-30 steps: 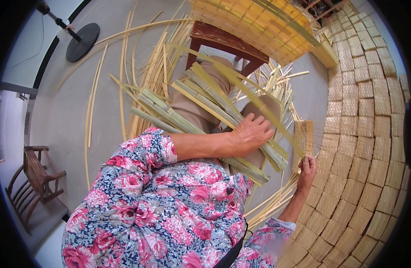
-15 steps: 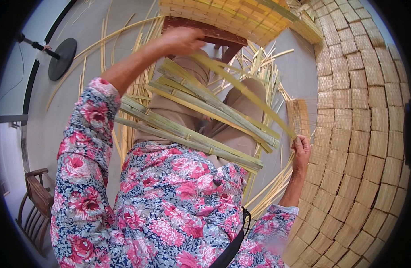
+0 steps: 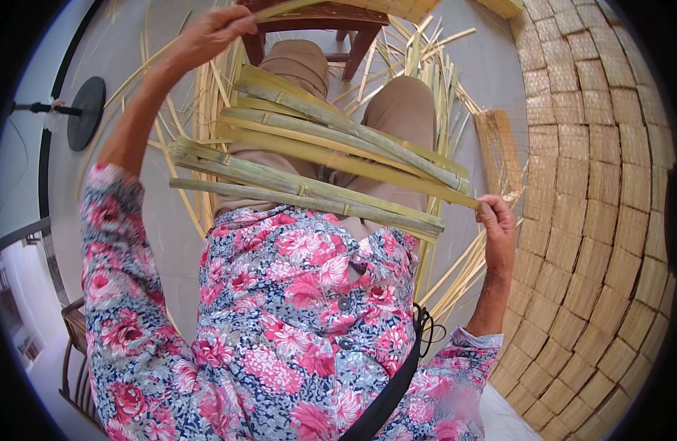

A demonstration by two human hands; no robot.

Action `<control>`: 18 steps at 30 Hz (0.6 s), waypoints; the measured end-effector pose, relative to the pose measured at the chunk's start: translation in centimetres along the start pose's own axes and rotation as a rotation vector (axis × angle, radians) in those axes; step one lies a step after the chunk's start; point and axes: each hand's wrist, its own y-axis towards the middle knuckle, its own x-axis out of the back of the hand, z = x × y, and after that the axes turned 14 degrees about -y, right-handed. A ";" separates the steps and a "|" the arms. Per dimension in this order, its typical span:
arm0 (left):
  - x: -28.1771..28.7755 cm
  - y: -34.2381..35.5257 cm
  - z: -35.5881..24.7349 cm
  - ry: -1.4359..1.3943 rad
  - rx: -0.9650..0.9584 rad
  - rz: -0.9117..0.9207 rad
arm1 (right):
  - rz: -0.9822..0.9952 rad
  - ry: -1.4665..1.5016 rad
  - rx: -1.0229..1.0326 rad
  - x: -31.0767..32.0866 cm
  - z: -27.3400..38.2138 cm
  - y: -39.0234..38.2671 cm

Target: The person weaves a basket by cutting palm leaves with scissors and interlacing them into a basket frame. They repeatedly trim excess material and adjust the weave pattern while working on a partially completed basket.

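Note:
My left hand (image 3: 219, 31) is raised at the upper left, its fingers closed on the end of a pale green bamboo strip (image 3: 288, 7) that runs off toward the top edge. At the right, my right hand (image 3: 498, 220) pinches the end of another long, flat bamboo strip (image 3: 397, 175). That strip slants leftward over my lap and is partly smeared by motion. Several green split bamboo lengths (image 3: 302, 189) lie across my thighs, side by side in two loose groups, one nearer my belly and the other (image 3: 353, 128) nearer my knees.
Beyond my knees stands a dark red wooden stool (image 3: 316, 20). Loose bamboo strips (image 3: 441, 81) litter the grey floor on both sides. Stacked woven bundles (image 3: 581, 220) form a wall along the right. A round black base (image 3: 86, 114) stands at the left, near a wooden chair (image 3: 77, 367).
My left hand has moved up and left and now grips a strip near the stool. My right hand has shifted slightly; its strip has swung down across my lap. The woven piece has mostly left view.

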 end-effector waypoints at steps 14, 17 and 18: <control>-6.8 -6.4 -14.9 0.215 -0.048 0.318 | -0.298 -0.412 0.118 -1.4 0.5 -1.1; -6.9 -3.8 -11.3 0.323 -0.167 0.242 | -0.327 -0.766 0.492 -3.0 3.7 1.0; -7.1 -3.5 -10.5 0.355 -0.215 0.244 | -0.251 -0.815 0.497 -3.4 5.0 1.3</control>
